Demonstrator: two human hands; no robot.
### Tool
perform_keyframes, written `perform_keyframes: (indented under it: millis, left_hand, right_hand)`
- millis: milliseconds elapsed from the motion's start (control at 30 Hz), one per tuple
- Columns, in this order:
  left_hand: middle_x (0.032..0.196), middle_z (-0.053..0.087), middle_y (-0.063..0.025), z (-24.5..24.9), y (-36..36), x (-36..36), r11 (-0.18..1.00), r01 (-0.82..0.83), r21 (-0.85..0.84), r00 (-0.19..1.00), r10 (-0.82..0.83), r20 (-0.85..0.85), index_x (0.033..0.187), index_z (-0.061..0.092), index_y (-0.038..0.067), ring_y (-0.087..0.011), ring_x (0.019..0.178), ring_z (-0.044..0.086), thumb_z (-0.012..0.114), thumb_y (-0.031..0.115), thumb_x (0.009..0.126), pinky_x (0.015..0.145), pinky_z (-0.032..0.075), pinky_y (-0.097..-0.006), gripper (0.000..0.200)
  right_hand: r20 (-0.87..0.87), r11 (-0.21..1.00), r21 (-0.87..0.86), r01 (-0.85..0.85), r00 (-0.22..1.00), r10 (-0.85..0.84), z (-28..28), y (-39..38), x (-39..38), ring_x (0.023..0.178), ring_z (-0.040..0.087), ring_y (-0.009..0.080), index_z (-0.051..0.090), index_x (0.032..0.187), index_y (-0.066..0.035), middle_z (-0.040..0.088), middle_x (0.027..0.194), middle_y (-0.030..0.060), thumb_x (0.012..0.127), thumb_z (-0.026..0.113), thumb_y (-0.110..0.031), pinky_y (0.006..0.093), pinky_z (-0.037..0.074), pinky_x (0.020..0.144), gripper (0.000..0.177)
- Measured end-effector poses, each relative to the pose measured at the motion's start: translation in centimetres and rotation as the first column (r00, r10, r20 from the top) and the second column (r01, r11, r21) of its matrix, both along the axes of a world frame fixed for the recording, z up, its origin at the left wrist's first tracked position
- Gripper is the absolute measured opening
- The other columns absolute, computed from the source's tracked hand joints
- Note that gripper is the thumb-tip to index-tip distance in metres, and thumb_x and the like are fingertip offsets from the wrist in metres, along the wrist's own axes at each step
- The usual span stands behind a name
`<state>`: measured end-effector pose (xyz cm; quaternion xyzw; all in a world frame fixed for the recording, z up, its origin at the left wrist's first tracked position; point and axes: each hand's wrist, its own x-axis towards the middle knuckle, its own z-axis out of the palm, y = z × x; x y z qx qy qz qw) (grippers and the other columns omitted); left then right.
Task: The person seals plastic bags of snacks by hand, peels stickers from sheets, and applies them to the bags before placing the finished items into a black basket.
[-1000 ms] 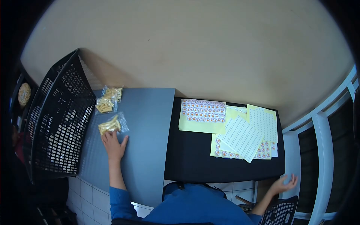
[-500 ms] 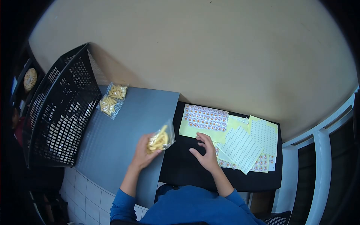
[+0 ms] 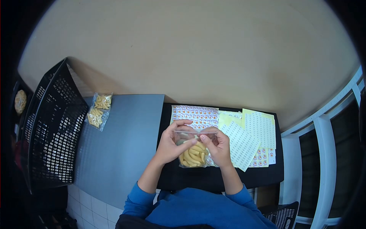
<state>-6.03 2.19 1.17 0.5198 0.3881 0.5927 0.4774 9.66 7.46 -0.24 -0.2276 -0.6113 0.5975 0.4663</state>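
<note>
A clear plastic bag of yellow, finger-shaped pieces (image 3: pixel 193 155) hangs between my two hands, over the black table near the sticker sheets. My left hand (image 3: pixel 172 142) grips the bag's upper left side, with the thumb across its front. My right hand (image 3: pixel 218 146) pinches the upper right side, thumb in front. The bag's top edge runs level between them. Just behind the hands lies a sheet of round orange-and-white stickers (image 3: pixel 195 115). Sheets with small printed labels (image 3: pixel 242 145) overlap to the right of my right hand.
Two more filled bags (image 3: pixel 98 110) lie on the grey table (image 3: pixel 126 152) beside a big black perforated basket (image 3: pixel 61 126) at the left. A white metal frame (image 3: pixel 324 164) stands at the right. Part of another black basket (image 3: pixel 284 215) shows at the lower right.
My left hand has carried the bag rightward from the grey table's edge to the black table. My right hand has closed on the bag too. The view has shifted slightly.
</note>
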Motion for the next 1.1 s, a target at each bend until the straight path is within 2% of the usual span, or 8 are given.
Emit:
perform_keyframes:
  millis: [100,167,533,600,700,833,900,1100]
  left_hand:
    - [0.090,0.057,-0.0072,1.0,0.7,0.8,0.992,-0.110,-0.059,0.994,0.110,0.002,0.111,0.046,0.000,-0.0135,0.086,0.057,0.064,-0.003,0.072,0.080,0.046,-0.0277,0.044]
    - [0.080,0.057,-0.0036,1.4,0.4,1.2,0.982,-0.158,0.104,0.983,0.166,-0.075,0.105,0.047,0.001,-0.0087,0.078,0.054,0.062,-0.003,0.073,0.075,0.043,-0.0250,0.035]
    - [0.074,0.063,-0.0074,1.9,-0.5,1.2,0.936,-0.261,0.235,0.954,0.287,-0.083,0.106,0.048,0.001,-0.0128,0.071,0.060,0.066,-0.002,0.070,0.070,0.046,-0.0254,0.040]
    - [0.074,0.059,-0.0075,1.7,-0.4,1.3,0.858,-0.277,0.432,0.899,0.390,-0.198,0.111,0.040,-0.001,-0.0127,0.069,0.056,0.065,-0.004,0.070,0.067,0.045,-0.0250,0.048]
    - [0.072,0.059,-0.0078,1.3,-0.4,1.5,0.813,-0.263,0.519,0.898,0.403,-0.177,0.112,0.034,0.000,-0.0140,0.066,0.056,0.064,-0.004,0.070,0.064,0.045,-0.0259,0.052]
    - [0.070,0.058,-0.0076,1.0,-1.4,2.3,0.831,-0.264,0.489,0.926,0.360,-0.112,0.108,0.030,0.002,-0.0154,0.065,0.056,0.063,-0.004,0.070,0.064,0.044,-0.0266,0.051]
    - [0.072,0.060,-0.0126,0.5,-2.7,2.5,0.806,-0.255,0.535,0.917,0.377,-0.130,0.101,0.029,0.003,-0.0186,0.068,0.060,0.062,-0.008,0.070,0.064,0.048,-0.0279,0.046]
    - [0.072,0.061,-0.0114,-3.2,-5.3,3.3,0.870,-0.315,0.379,0.922,0.375,-0.094,0.098,0.031,0.003,-0.0165,0.068,0.060,0.064,-0.007,0.069,0.066,0.047,-0.0251,0.045]
  right_hand:
    - [-0.056,0.992,0.031,0.122,0.991,-0.121,1.6,-0.7,-0.4,0.084,0.056,0.0125,0.056,0.090,0.002,0.059,0.088,0.0091,0.079,0.059,-0.001,0.0251,0.045,0.076,0.013]
    - [-0.085,0.985,0.091,0.146,0.987,-0.139,1.8,-0.6,-0.3,0.083,0.056,0.0131,0.056,0.089,0.002,0.058,0.088,0.0096,0.078,0.059,0.000,0.0255,0.045,0.076,0.012]
    - [-0.039,0.960,0.190,0.204,0.979,-0.200,2.5,-1.9,-0.7,0.076,0.057,0.0142,0.058,0.083,0.001,0.059,0.082,0.0095,0.077,0.063,-0.003,0.0249,0.045,0.070,0.009]
    - [-0.030,0.933,0.266,0.240,0.970,-0.241,2.6,-2.1,-0.7,0.072,0.057,0.0139,0.057,0.081,0.001,0.059,0.080,0.0095,0.077,0.063,-0.003,0.0244,0.045,0.067,0.008]
    - [-0.029,0.918,0.302,0.256,0.965,-0.260,2.9,-2.3,-0.6,0.069,0.057,0.0140,0.057,0.080,0.000,0.059,0.077,0.0094,0.076,0.063,-0.003,0.0237,0.045,0.064,0.008]
    - [-0.015,0.888,0.359,0.286,0.953,-0.301,2.8,-3.3,0.0,0.066,0.057,0.0143,0.058,0.079,0.000,0.060,0.076,0.0091,0.076,0.063,-0.003,0.0234,0.045,0.060,0.007]
    - [0.037,0.846,0.468,0.254,0.951,-0.306,2.7,-4.3,0.6,0.063,0.057,0.0145,0.058,0.078,-0.001,0.060,0.075,0.0090,0.075,0.064,-0.003,0.0230,0.045,0.057,0.007]
    - [0.107,0.905,0.361,0.224,0.954,-0.279,-0.2,-6.6,1.0,0.061,0.057,0.0136,0.058,0.077,0.000,0.060,0.073,0.0091,0.075,0.064,-0.002,0.0225,0.045,0.053,0.006]
